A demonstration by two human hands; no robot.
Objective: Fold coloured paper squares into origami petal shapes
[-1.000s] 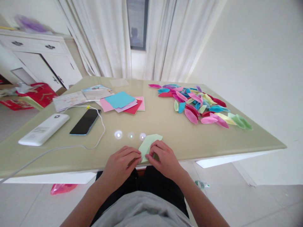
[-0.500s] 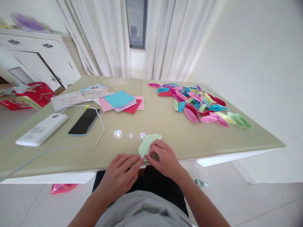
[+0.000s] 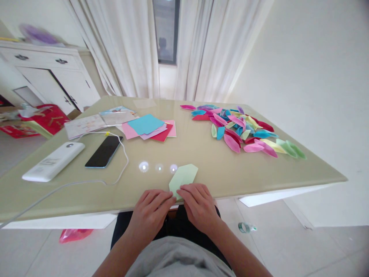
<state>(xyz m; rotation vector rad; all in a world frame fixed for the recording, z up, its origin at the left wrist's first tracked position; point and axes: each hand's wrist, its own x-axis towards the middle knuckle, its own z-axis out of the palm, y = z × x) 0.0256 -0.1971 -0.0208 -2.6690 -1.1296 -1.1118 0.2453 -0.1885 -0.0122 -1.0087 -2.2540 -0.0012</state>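
Observation:
A pale green sheet of folding paper [image 3: 183, 177], with folded-in corners, lies at the table's front edge. My left hand [image 3: 152, 207] holds its lower left end, fingers together and fingertips pressed at the near tip. From the other side, my right hand [image 3: 198, 204] presses its fingers onto the lower right edge of the paper. Both thumbs are largely hidden. Beyond to the right lies a heap of folded paper pieces [image 3: 232, 143] in pink, blue, red, yellow and green. Flat coloured paper squares [image 3: 146, 124] are stacked further back on the left.
On the left lie a black phone [image 3: 104, 152], a white power bank [image 3: 53, 161] and a white cable [image 3: 126, 163]. Clear plastic packaging [image 3: 117, 118] sits behind them. A bottle [image 3: 244, 227] and a pink bag [image 3: 75, 235] are on the floor.
My right hand has flattened its fingers down along the paper's right edge, where it was pinching a raised part. The left hand stays at the near tip.

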